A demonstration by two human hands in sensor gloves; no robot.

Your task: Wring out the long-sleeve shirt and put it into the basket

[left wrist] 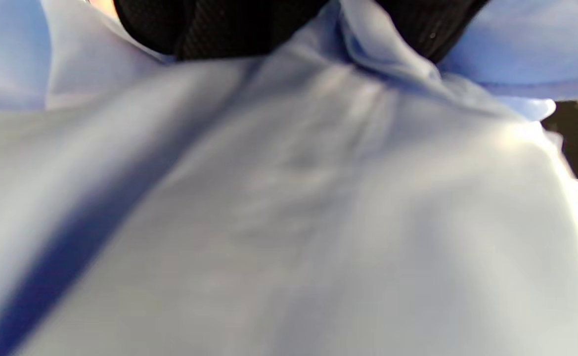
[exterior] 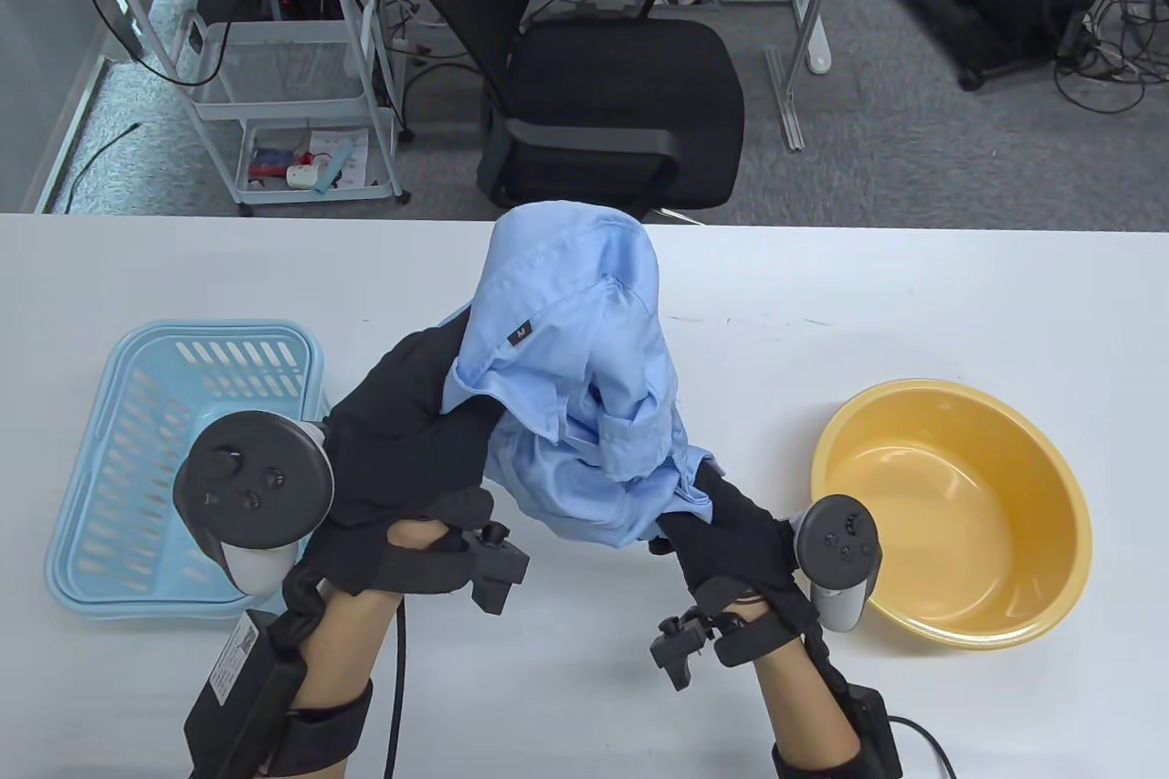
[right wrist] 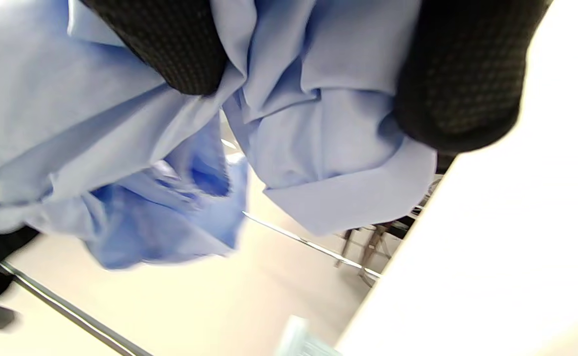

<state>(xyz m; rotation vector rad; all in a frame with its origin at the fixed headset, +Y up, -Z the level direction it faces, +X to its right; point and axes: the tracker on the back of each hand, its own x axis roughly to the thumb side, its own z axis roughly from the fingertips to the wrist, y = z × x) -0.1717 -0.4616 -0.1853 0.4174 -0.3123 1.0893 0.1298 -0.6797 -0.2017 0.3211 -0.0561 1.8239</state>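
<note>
my left hand (exterior: 402,441) and right hand (exterior: 731,532) grip the bunched blue shirt (exterior: 575,377), fingers curled into the cloth. left of the shirt sits the basket (exterior: 137,450); right of it, a yellow basin (exterior: 959,514).

I see both hands holding the light blue shirt (exterior: 575,377) above the white table (exterior: 913,286). My left hand (exterior: 406,441) grips its left part, my right hand (exterior: 731,532) its lower edge. The blue basket (exterior: 119,487) stands left, the yellow basin (exterior: 959,514) right.
</note>
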